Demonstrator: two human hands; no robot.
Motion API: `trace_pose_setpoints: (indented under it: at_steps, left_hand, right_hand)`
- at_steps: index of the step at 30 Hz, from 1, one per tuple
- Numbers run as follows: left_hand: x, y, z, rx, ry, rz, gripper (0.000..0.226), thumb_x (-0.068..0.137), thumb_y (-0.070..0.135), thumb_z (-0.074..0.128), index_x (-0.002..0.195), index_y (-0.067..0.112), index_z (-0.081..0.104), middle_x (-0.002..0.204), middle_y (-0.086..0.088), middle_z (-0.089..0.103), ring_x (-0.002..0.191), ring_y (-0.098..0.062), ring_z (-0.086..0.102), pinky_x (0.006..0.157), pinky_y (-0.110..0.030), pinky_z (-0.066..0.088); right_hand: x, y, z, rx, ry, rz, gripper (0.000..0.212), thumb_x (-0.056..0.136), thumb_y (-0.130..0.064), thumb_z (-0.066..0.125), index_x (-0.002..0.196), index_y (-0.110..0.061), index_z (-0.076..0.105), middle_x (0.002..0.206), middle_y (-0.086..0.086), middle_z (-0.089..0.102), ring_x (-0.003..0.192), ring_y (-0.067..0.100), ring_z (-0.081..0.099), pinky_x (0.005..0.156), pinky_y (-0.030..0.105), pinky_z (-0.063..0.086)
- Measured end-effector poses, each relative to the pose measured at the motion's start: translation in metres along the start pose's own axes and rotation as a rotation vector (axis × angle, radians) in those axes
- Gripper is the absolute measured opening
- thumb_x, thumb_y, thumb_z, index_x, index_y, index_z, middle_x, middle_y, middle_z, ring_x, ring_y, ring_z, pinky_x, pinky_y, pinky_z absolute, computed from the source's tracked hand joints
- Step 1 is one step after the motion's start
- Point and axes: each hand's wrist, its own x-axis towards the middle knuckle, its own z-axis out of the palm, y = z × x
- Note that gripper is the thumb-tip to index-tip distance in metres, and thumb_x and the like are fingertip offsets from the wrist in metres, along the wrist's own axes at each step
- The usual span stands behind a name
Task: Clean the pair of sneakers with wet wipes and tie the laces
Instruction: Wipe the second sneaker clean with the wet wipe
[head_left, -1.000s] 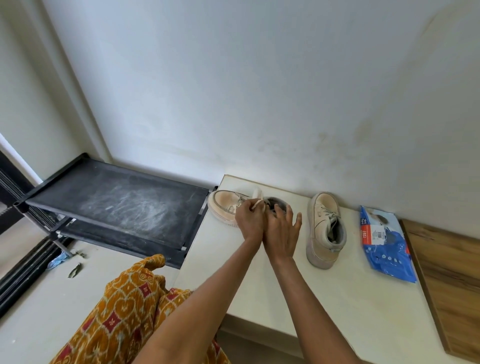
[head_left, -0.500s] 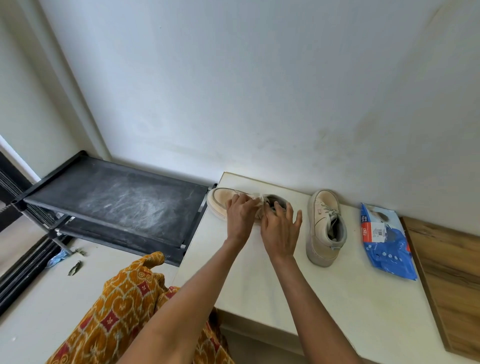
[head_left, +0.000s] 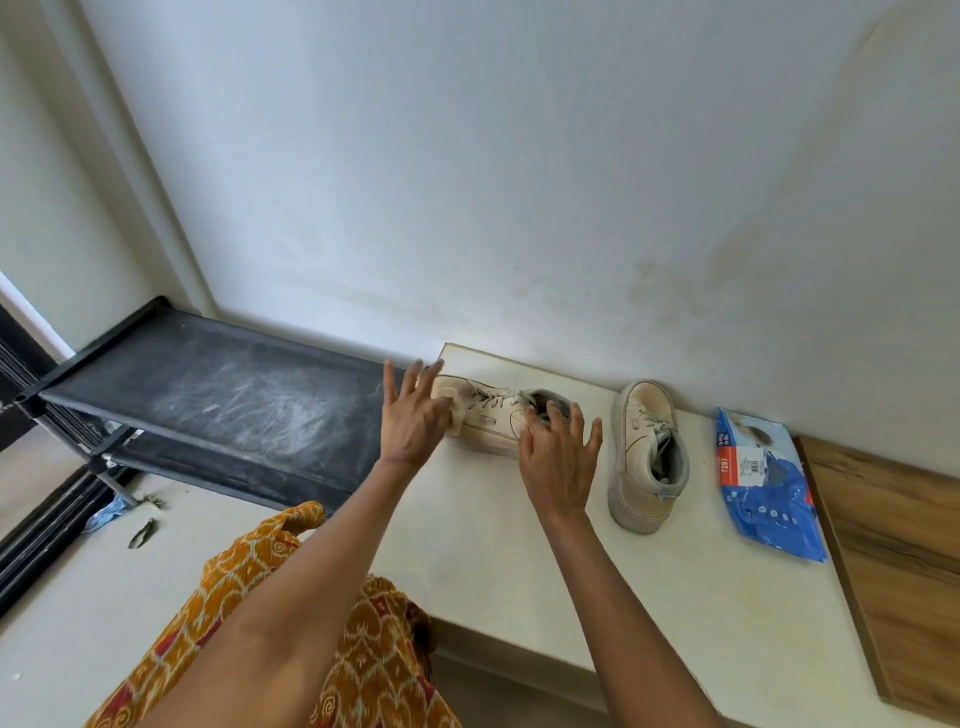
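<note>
A beige sneaker (head_left: 493, 415) lies near the far left corner of the white table (head_left: 519, 561), toe pointing left. My left hand (head_left: 410, 421) has its fingers spread straight and presses a crumpled wet wipe (head_left: 456, 414) against the sneaker's toe end. My right hand (head_left: 558, 452) grips the sneaker at its grey collar, fingertips curled over the opening. The laces on this sneaker look loose. The second beige sneaker (head_left: 647, 457) stands upright to the right, toe toward the wall, untouched. A blue wet-wipes packet (head_left: 763, 483) lies flat beyond it.
A dusty black shoe rack (head_left: 208, 395) stands left of the table, against the wall. A wooden board (head_left: 893, 545) borders the table on the right. My orange patterned clothing (head_left: 291, 623) is below my arms. Scraps lie on the floor at the left.
My left hand has slid left from the laces to the toe with the wipe and spread its fingers. The right hand stays at the collar.
</note>
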Motion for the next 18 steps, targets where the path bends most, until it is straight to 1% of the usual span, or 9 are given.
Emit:
trace_pose_setpoints:
  at_steps: [2,4,7,9,12,15,18]
  left_hand:
    - [0.002,-0.002,-0.003,-0.007,0.001,0.006,0.006,0.073,0.026,0.076,0.069,0.028,0.073,0.133,-0.006,0.055,0.126,-0.034,0.047,0.112,-0.056,0.004]
    - [0.003,0.012,-0.006,-0.036,0.008,0.065,0.008,0.072,0.03,0.076,0.066,0.029,0.071,0.132,-0.006,0.056,0.125,-0.033,0.049,0.112,-0.055,0.005]
    - [0.004,0.031,-0.004,-0.043,0.004,0.101,0.014,0.073,0.031,0.078,0.062,0.028,0.07,0.128,-0.006,0.06,0.121,-0.033,0.053,0.112,-0.054,0.007]
    - [0.007,0.026,-0.004,0.024,-0.033,0.134,0.015,0.071,0.031,0.08,0.061,0.028,0.069,0.127,-0.006,0.06,0.122,-0.033,0.053,0.112,-0.055,0.006]
    - [0.017,-0.001,-0.01,0.185,-0.124,0.17,0.019,0.075,0.032,0.077,0.059,0.029,0.067,0.129,-0.005,0.059,0.125,-0.033,0.049,0.112,-0.057,0.002]
    - [0.024,-0.018,-0.017,0.262,-0.146,0.192,0.014,0.074,0.027,0.076,0.061,0.027,0.069,0.128,-0.007,0.059,0.124,-0.035,0.049,0.111,-0.058,0.002]
    - [0.026,-0.022,-0.023,0.293,-0.152,0.109,0.014,0.073,0.03,0.074,0.061,0.026,0.07,0.12,-0.005,0.062,0.118,-0.032,0.052,0.111,-0.059,0.003]
  right_hand:
    - [-0.001,0.0,0.001,0.004,-0.003,-0.002,0.027,0.089,-0.029,0.055,0.112,-0.022,0.068,0.123,0.007,0.063,0.126,0.032,0.047,0.107,0.055,0.026]
    - [-0.001,0.001,0.002,0.002,-0.009,0.001,0.028,0.089,-0.03,0.056,0.113,-0.023,0.067,0.125,0.008,0.062,0.128,0.032,0.046,0.107,0.055,0.024]
    - [-0.001,0.001,0.004,-0.009,0.001,-0.011,0.029,0.09,-0.032,0.052,0.114,-0.023,0.067,0.126,0.008,0.061,0.128,0.032,0.045,0.107,0.055,0.022]
    - [0.0,0.002,0.004,-0.018,0.013,-0.016,0.035,0.091,-0.034,0.043,0.112,-0.023,0.068,0.126,0.008,0.061,0.128,0.032,0.046,0.107,0.054,0.021]
    - [-0.001,0.002,0.003,-0.007,0.041,-0.031,0.047,0.09,-0.037,0.029,0.11,-0.023,0.069,0.125,0.008,0.062,0.127,0.032,0.047,0.107,0.055,0.023]
    - [0.0,0.006,0.002,-0.016,0.045,-0.052,0.051,0.091,-0.038,0.025,0.111,-0.024,0.069,0.125,0.01,0.062,0.127,0.034,0.047,0.107,0.054,0.018]
    - [0.0,0.005,0.001,-0.031,0.008,-0.048,0.05,0.091,-0.038,0.025,0.112,-0.024,0.069,0.126,0.01,0.061,0.127,0.033,0.046,0.107,0.053,0.015]
